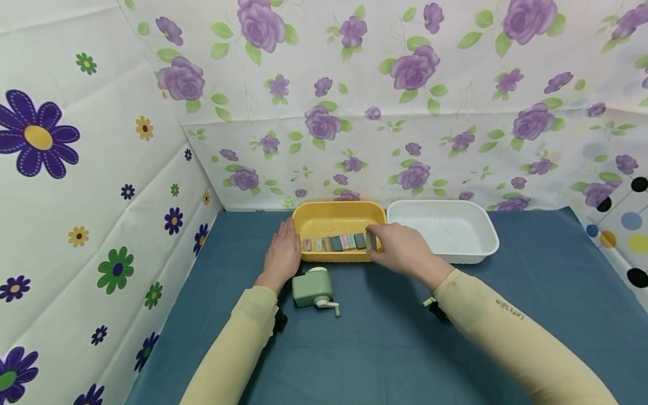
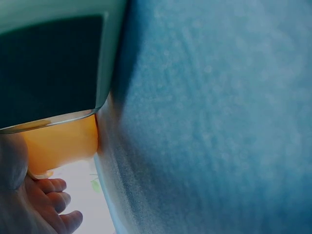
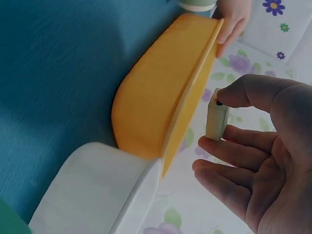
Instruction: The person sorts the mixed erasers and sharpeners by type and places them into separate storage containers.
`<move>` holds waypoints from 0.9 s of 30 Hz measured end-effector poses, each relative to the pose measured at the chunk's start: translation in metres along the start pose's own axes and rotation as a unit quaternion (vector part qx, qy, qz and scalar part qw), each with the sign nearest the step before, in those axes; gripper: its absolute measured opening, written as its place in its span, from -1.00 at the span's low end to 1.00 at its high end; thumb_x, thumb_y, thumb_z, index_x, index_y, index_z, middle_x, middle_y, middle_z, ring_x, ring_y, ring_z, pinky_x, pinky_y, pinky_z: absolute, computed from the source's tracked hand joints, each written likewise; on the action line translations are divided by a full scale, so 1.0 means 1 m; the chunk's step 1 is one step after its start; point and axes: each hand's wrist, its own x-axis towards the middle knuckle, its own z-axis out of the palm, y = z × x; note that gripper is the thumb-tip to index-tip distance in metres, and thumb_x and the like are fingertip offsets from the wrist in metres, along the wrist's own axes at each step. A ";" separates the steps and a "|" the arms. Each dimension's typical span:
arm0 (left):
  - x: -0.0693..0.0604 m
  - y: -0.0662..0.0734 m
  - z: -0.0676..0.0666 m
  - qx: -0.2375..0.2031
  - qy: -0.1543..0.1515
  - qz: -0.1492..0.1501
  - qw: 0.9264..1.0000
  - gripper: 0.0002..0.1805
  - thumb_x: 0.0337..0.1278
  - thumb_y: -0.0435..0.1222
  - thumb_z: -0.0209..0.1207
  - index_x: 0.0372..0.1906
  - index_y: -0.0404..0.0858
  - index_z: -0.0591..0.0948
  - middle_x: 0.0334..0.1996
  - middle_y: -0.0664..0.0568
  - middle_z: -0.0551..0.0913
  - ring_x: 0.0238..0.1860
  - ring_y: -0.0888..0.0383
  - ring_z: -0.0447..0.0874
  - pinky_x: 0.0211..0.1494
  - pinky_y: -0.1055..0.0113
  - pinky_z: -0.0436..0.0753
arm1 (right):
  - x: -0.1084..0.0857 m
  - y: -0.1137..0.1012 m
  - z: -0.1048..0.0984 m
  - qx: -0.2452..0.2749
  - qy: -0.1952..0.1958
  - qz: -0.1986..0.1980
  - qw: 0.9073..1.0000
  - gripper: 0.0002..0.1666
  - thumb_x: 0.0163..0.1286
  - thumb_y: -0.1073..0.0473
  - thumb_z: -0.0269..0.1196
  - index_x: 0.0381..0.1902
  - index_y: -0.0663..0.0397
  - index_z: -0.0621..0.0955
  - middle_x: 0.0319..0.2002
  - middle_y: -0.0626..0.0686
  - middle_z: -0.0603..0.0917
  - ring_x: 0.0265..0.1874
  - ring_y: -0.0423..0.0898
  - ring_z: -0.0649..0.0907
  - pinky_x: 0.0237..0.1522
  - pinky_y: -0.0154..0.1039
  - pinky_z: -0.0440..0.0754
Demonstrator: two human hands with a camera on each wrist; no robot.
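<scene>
My right hand pinches a small rectangular block between thumb and fingers, over the right end of a yellow tray. In the right wrist view the block looks pale, with a dark spot near its top. Several small blocks in pink, pale green, tan and grey-blue stand in a row along the tray's near side. My left hand rests with straight fingers against the tray's left rim. Close to the left wrist stands a green hand-crank device resembling a pencil sharpener; it fills part of the left wrist view.
A white tray adjoins the yellow one on the right. Beside the right forearm, a small pale green piece shows, mostly hidden. Blue cloth covers the table, with flowered sheets behind and at the left.
</scene>
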 end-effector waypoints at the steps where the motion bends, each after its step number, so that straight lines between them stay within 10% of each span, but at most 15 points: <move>1: 0.000 0.000 0.000 0.000 0.000 -0.001 1.000 -0.35 0.81 -0.20 -0.21 0.73 -0.40 0.02 0.70 -0.23 0.09 0.71 -0.14 -0.03 0.70 -0.13 0.10 | 0.001 0.001 0.000 -0.001 0.000 0.002 1.000 -0.39 0.38 0.07 0.45 0.33 0.17 0.66 -0.19 0.10 0.82 -0.49 -0.14 0.64 -0.43 -0.08 0.70; 27: -0.001 0.000 -0.002 -0.003 0.002 0.000 1.000 -0.35 0.81 -0.20 -0.21 0.73 -0.40 0.02 0.70 -0.23 0.10 0.71 -0.13 -0.03 0.71 -0.11 0.09 | 0.044 0.027 0.011 -0.051 -0.092 -0.025 0.994 -0.39 0.49 0.06 0.45 0.42 0.10 0.62 0.31 0.21 0.68 0.31 0.27 0.63 0.24 0.19 0.68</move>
